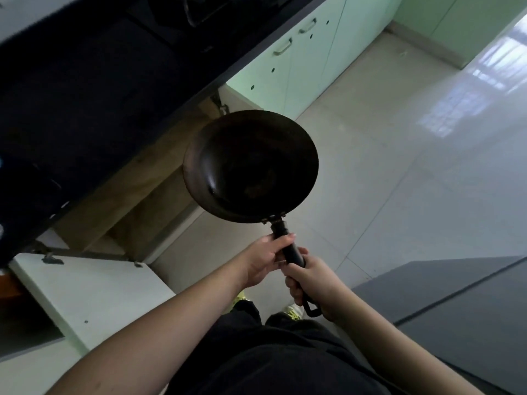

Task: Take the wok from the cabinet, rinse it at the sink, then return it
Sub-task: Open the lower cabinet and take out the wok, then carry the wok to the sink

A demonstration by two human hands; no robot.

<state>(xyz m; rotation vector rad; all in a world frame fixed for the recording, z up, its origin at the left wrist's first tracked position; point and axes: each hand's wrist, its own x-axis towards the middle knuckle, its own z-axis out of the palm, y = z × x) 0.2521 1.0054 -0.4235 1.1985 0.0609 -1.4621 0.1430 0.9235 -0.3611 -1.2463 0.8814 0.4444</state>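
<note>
Glossy floor tiles (399, 172) — both hands (288, 269) grip round black wok (251, 166).

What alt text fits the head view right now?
Both hands grip the black handle of a dark wok, left hand nearer the bowl, right hand behind it, holding it above the tiled floor beside an open cabinet under a dark counter.

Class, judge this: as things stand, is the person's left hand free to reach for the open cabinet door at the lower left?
Probably not yet. The left hand grips the black handle of the dark round wok, shared with the right hand. The pale green cabinet door itself stands unobstructed.
</note>
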